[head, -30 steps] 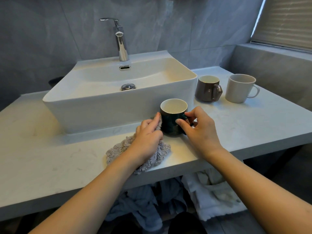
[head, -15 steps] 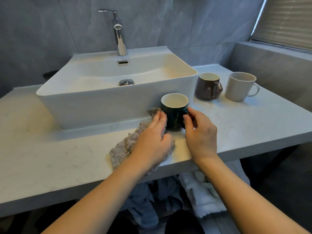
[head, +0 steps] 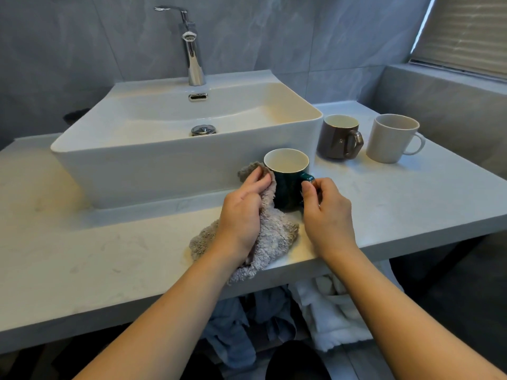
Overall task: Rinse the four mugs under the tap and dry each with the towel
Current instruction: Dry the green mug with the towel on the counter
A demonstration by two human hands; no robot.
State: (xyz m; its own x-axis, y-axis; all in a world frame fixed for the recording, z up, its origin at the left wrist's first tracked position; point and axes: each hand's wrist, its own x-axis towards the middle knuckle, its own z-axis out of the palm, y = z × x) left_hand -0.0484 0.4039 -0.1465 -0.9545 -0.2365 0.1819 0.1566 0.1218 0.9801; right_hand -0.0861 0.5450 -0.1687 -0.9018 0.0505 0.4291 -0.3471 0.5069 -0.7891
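Where counter (head: 82,242) meets sink (head: 153,171), near right: green mug (head: 288,187), upright; right hand (head: 326,215) pinching its handle, left hand (head: 241,215) gripping grey towel (head: 274,237) against its side. Far right: brown mug (head: 336,141), white mug (head: 389,141).

Cool, moderately dim daylight is admitted through the blinded window (head: 466,31) at upper right. A warmer yellowish cast is seen on the countertop (head: 109,242) and the basin (head: 164,160) wall. Soft shadows are cast beneath the counter, where detail is lost. Small highlights are reflected by the chrome tap (head: 194,58). Wide-angle curvature is observed toward the edges, and slight softness is noted throughout
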